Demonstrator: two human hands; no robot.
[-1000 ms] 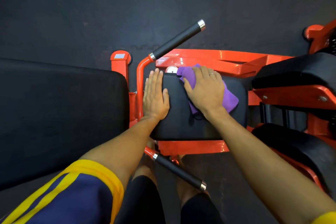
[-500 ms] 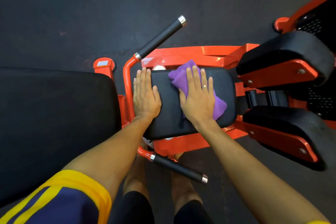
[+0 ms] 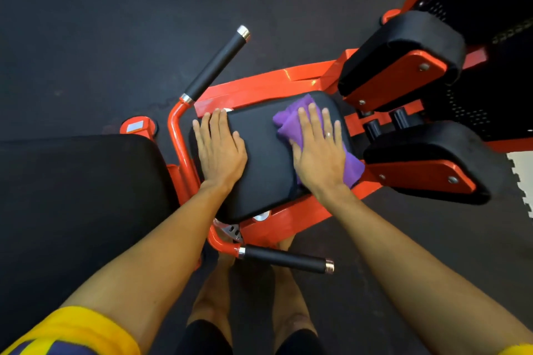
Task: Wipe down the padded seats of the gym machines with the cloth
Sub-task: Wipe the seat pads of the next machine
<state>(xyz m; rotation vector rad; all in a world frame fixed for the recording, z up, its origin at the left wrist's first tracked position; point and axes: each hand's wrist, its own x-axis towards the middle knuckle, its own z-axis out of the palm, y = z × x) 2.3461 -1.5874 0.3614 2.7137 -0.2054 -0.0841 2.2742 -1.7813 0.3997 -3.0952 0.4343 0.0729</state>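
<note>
Under the right hand, the purple cloth lies pressed flat on the black seat. Its fingers are straight and slightly spread, palm down on the fabric, curled round nothing.

Since half a second ago, hand and cloth have slid toward the seat's right end. A cloth corner now hangs past the edge on the little-finger side, near the wrist. Left hand unchanged: flat on the seat's left end, fingers straight and close together, thumb out, holding nothing.

Seat is smooth black padding on an orange frame. Bare padding shows between the two thumbs.

Beyond the left fingertips a black handle angles away. A second handle lies behind the wrists, above the person's legs.

On the little-finger side of the right hand, two black pads on orange plates sit close to the seat's end. On the little-finger side of the left hand, a big pad lies just beside the frame tube.

Floor is dark rubber matting, open beyond the fingertips. A pale jigsaw-edged tile shows at far right.
</note>
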